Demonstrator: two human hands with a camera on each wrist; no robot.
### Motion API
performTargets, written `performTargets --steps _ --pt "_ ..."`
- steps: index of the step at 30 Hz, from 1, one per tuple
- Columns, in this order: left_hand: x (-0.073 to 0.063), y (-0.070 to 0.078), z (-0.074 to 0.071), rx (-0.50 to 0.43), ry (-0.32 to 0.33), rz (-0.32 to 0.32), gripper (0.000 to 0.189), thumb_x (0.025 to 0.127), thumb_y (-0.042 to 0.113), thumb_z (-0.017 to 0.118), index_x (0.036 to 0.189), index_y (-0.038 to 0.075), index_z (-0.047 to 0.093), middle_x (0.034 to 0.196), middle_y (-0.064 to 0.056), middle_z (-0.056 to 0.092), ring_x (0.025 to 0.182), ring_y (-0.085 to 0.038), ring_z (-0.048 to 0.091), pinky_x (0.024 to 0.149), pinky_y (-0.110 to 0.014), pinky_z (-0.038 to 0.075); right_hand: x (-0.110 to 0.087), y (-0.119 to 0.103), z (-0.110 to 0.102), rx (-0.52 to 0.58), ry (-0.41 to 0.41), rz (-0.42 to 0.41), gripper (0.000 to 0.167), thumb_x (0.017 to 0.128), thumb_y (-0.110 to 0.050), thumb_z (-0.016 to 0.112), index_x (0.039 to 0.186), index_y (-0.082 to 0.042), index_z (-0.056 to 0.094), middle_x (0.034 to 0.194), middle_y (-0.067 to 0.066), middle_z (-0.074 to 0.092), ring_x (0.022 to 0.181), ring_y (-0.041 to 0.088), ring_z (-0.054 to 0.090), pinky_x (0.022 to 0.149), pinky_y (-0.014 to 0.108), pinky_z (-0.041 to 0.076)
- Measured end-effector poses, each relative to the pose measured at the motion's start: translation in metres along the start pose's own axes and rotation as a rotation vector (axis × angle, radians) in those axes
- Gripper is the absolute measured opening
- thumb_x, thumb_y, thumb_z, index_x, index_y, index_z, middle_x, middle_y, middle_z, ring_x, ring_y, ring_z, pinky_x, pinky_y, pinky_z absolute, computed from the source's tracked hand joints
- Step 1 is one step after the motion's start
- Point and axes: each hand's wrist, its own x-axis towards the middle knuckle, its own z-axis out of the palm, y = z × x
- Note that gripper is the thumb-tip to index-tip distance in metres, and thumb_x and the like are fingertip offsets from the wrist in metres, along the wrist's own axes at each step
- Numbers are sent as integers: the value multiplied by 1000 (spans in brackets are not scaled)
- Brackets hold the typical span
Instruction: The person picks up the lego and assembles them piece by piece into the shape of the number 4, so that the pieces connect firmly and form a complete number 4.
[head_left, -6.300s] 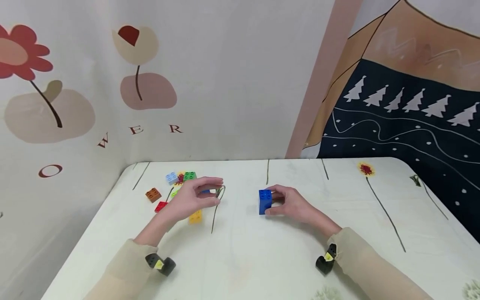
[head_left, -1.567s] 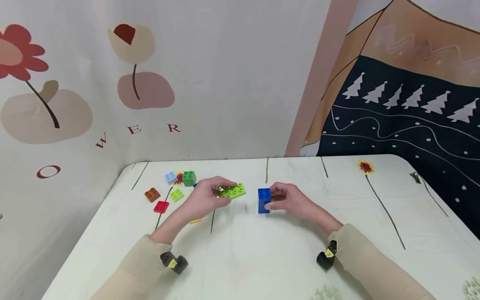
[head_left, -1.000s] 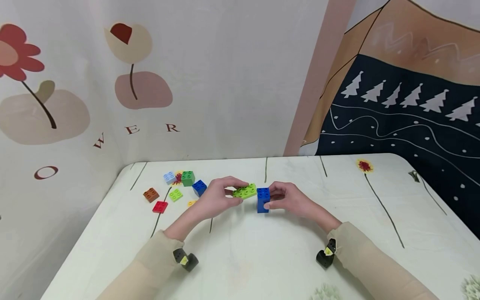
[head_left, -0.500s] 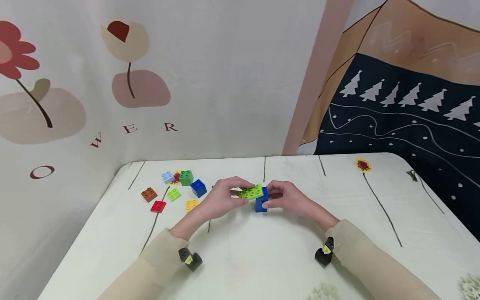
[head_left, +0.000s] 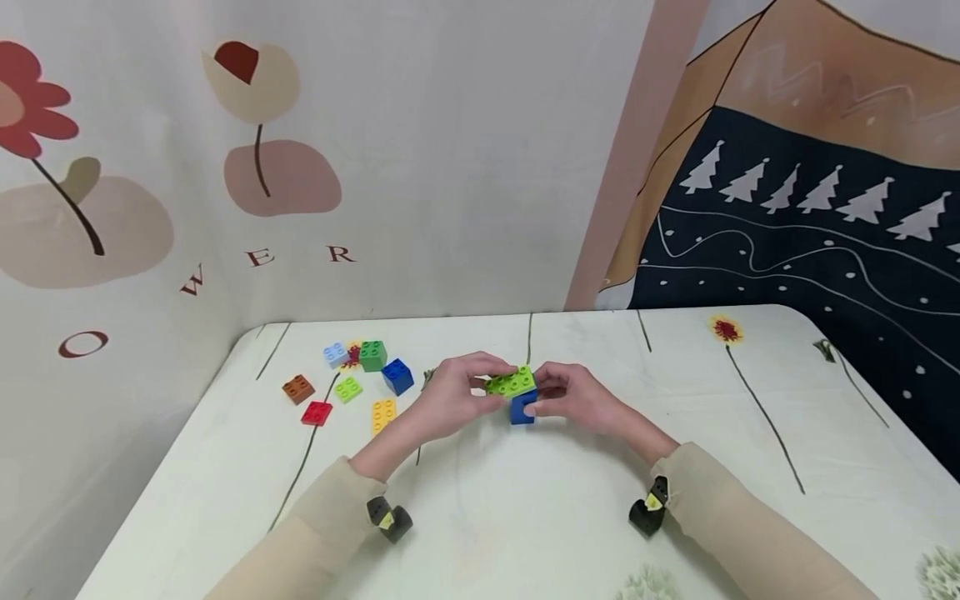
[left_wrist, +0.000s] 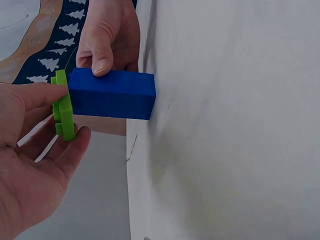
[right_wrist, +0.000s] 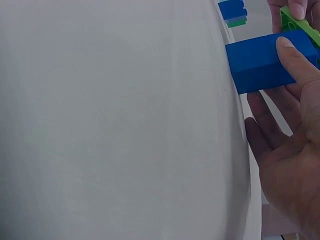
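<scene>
My left hand (head_left: 459, 396) pinches a flat lime-green building brick (head_left: 512, 382) between thumb and fingers. The brick lies over the top of an upright stack of blue bricks (head_left: 522, 409), overhanging it to the left. Around the stack's right side, my right hand (head_left: 581, 402) grips with its thumb on the near face. In the left wrist view the lime-green brick (left_wrist: 64, 106) is right at the studded end of the blue stack (left_wrist: 112, 95). The right wrist view shows a seam between two blue bricks (right_wrist: 260, 62), with the lower end at the table.
Loose bricks lie at the left of the white-covered table (head_left: 510, 517): light blue (head_left: 335, 354), green (head_left: 372, 356), blue (head_left: 397, 377), small lime-green (head_left: 348, 389), brown (head_left: 298, 389), red (head_left: 317, 413) and yellow (head_left: 383, 412). A printed curtain (head_left: 450, 167) hangs behind.
My left hand went from among the loose bricks to the right, bringing the lime-green brick over the top of the blue stack. My right hand keeps holding the stack in nearly the same place.
</scene>
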Motion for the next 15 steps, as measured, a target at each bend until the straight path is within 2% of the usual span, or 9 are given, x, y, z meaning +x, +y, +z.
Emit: performTargets --steps 5,15 --pt "2 1 1 31 20 -12 37 88 7 81 125 8 75 124 -3 70 111 -20 65 90 -34 58 0 1 0 2 -3 1 30 91 -12 80 117 -1 69 111 9 73 106 24 68 92 38 56" --pt "5 4 0 56 -8 17 37 89 3 79 126 7 74 125 -5 70 116 -23 65 96 -34 56 -1 1 0 24 -10 4 30 91 -11 79 117 0 68 112 9 73 108 25 68 93 37 56"
